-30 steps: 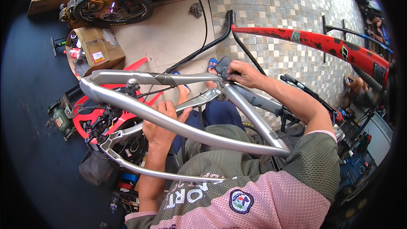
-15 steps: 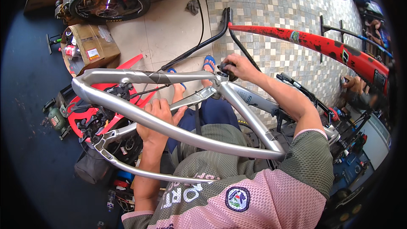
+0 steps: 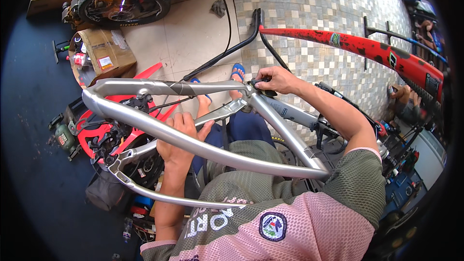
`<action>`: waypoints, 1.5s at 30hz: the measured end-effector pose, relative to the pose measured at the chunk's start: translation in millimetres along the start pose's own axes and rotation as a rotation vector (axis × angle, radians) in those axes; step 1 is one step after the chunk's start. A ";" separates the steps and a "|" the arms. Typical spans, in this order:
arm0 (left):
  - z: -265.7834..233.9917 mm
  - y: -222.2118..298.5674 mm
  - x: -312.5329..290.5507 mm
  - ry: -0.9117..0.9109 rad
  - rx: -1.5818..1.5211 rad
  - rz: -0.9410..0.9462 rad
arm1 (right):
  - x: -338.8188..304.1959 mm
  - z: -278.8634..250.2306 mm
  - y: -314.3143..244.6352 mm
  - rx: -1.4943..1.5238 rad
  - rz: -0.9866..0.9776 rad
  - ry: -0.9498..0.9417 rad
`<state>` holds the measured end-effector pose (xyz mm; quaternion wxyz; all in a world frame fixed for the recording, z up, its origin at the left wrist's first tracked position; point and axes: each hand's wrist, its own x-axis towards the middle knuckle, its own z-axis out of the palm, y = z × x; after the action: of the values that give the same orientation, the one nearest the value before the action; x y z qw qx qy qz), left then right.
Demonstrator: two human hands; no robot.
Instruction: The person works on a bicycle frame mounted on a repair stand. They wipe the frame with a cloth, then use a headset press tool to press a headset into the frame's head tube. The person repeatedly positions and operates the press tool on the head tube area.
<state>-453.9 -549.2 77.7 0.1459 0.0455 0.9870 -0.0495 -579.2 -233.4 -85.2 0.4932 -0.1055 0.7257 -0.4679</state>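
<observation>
We judge the silver frame [image 3: 232,159] stiff, light and slick, best held by its tubes [image 3: 284,126]; the right hand [image 3: 276,79] pinches dark cloth [image 3: 271,93], the left hand [image 3: 178,137] half-curls, hold unclear.

Frame [image 3: 208,150] silver, tube [image 3: 357,45] right of frame red with black blotches, floor [image 3: 309,60] beyond frame checkered beige-grey, shirt [image 3: 314,217] beside frame olive-and-pink

Head view: left fisheye of the pair on your head | facing: down past your shirt [image 3: 309,217] to your feet [image 3: 238,73] and the floor [image 3: 193,29] | range: your left hand [image 3: 176,142], right hand [image 3: 275,79] and the frame [image 3: 208,149] near, wheel [image 3: 121,15] farther off | field: wide, dark-rimmed
</observation>
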 end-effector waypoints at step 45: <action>-2.7 1.4 -3.0 0.041 0.040 -0.001 | 54.9 -12.3 20.5 -0.345 0.162 -0.296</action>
<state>-451.7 -547.7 81.0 0.1248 0.0487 0.9886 -0.0686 -609.9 -249.0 -134.2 0.6046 -0.1970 0.7210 -0.2753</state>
